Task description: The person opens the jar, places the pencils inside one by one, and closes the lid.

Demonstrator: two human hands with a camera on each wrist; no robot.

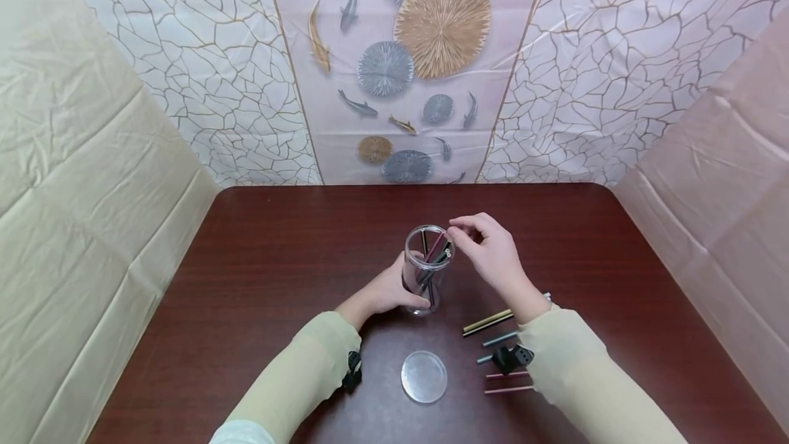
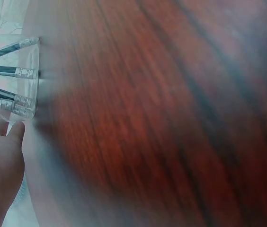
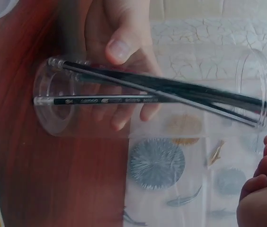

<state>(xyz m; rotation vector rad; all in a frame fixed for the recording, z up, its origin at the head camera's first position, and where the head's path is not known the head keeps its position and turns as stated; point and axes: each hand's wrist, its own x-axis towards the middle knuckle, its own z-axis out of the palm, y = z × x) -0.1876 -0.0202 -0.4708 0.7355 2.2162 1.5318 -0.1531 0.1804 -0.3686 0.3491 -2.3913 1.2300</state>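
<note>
A clear cylindrical jar stands near the middle of the table with several pencils inside, mostly dark, one reddish. Their eraser ends rest at the jar's bottom. My left hand grips the jar from its left side, thumb across the front; its fingers show through the clear wall in the right wrist view. My right hand hovers at the jar's rim, thumb and fingers bent loosely. No pencil sticks out between its fingertips in the right wrist view.
A round clear lid lies in front of the jar. Under and beside my right forearm lie more pencils: a gold one, a black one, teal ones and reddish ones. Patterned cloth hangs behind the table.
</note>
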